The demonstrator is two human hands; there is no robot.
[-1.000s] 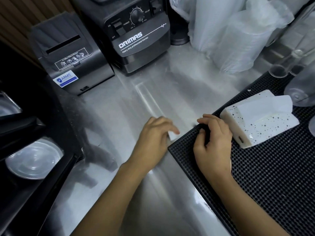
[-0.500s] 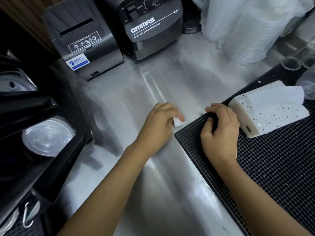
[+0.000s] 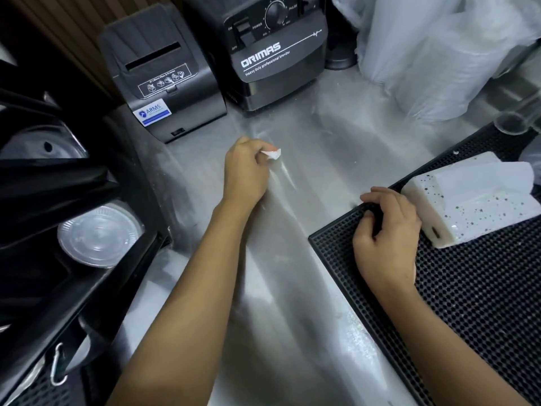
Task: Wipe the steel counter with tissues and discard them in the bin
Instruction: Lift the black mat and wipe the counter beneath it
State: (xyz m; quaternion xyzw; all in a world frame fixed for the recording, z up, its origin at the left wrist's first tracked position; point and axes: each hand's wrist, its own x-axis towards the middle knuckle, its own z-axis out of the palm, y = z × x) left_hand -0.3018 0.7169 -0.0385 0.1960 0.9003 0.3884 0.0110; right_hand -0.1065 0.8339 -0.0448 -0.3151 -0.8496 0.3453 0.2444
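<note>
My left hand [image 3: 246,171] grips a small crumpled white tissue [image 3: 272,154] and holds it down on the steel counter [image 3: 292,259], in front of the blender. Only a corner of the tissue sticks out past my fingers. My right hand [image 3: 383,238] rests with curled fingers on the near-left corner of the black rubber bar mat [image 3: 468,303], holding its edge. Just right of that hand a white speckled tissue box [image 3: 474,209] sits on the mat. No bin is in view.
A black receipt printer [image 3: 164,74] and a black blender base [image 3: 278,51] stand at the back of the counter. Bagged plastic cups [image 3: 433,54] fill the back right. A black rack with a clear lid [image 3: 98,234] lines the left side.
My left hand has slid the tissue away from the mat's corner, up and to the left toward the blender. My right hand has stayed on the mat's corner.
</note>
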